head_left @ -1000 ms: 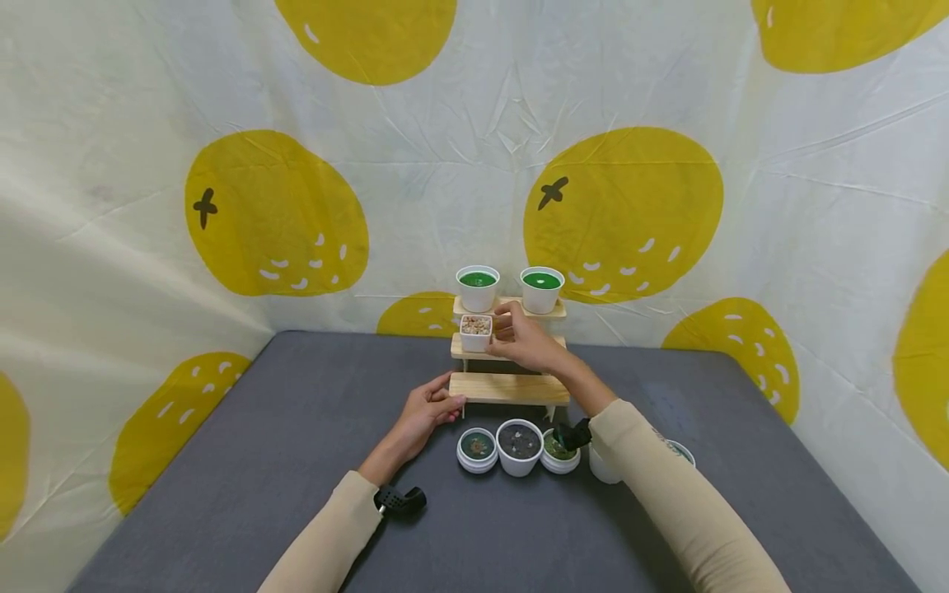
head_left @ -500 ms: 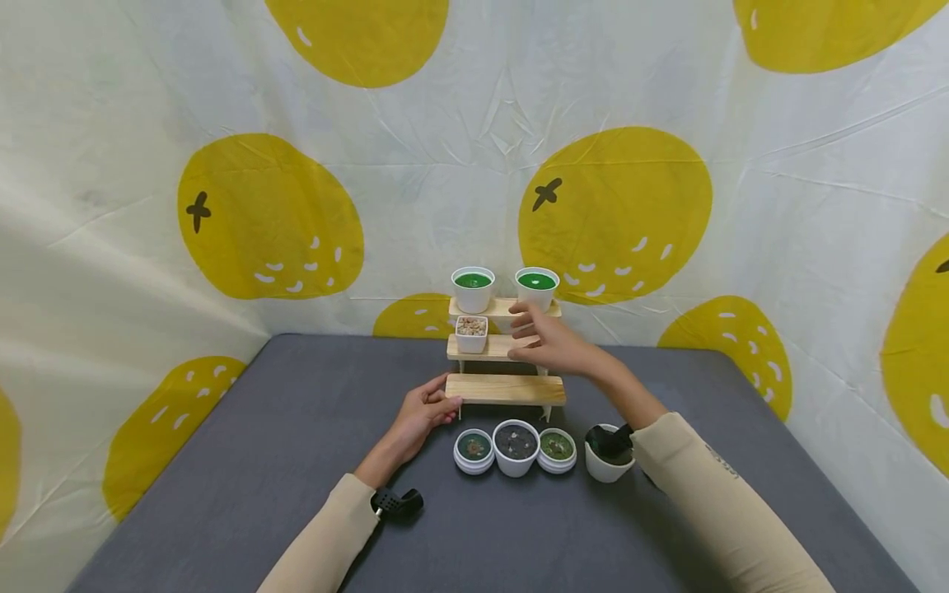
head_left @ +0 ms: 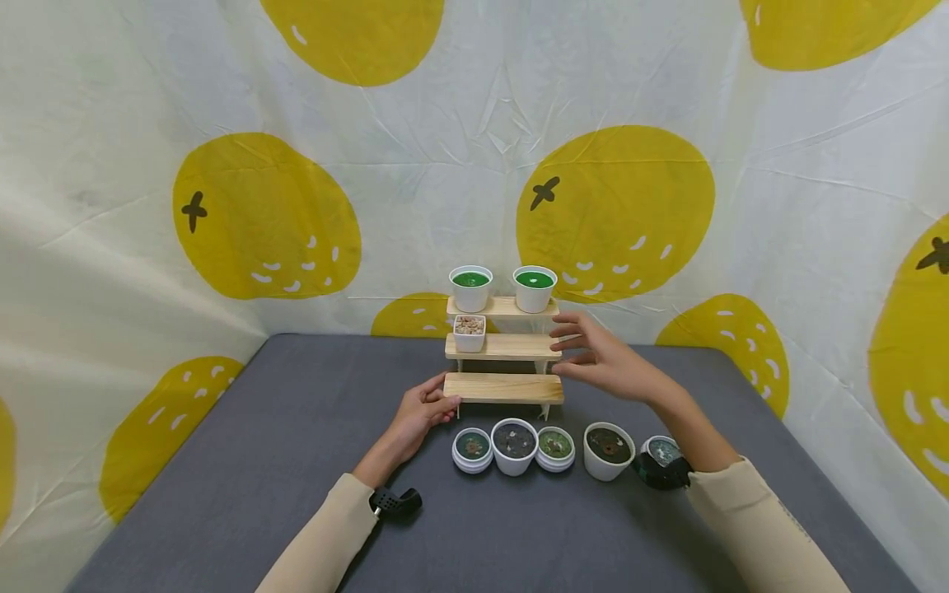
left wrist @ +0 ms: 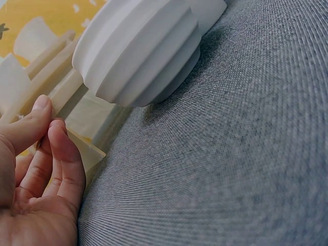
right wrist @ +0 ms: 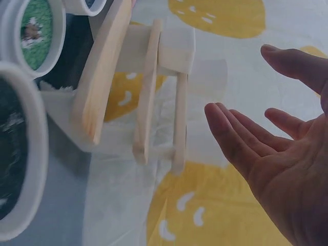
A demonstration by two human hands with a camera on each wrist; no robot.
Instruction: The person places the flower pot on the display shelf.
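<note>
No lettering, label, brand or number can be read. A small line of dark marks (head_left: 795, 520) runs along the right sleeve (head_left: 756, 529), too small to make out as words.

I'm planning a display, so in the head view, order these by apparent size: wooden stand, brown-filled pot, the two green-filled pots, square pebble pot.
1. Wooden stand
2. Brown-filled pot, though nearer the camera
3. Left green-filled pot and right green-filled pot, which look alike
4. Square pebble pot

Three cups (head_left: 470, 338) stand on the rack (head_left: 504, 387), five pots (head_left: 514, 449) before it.
</note>
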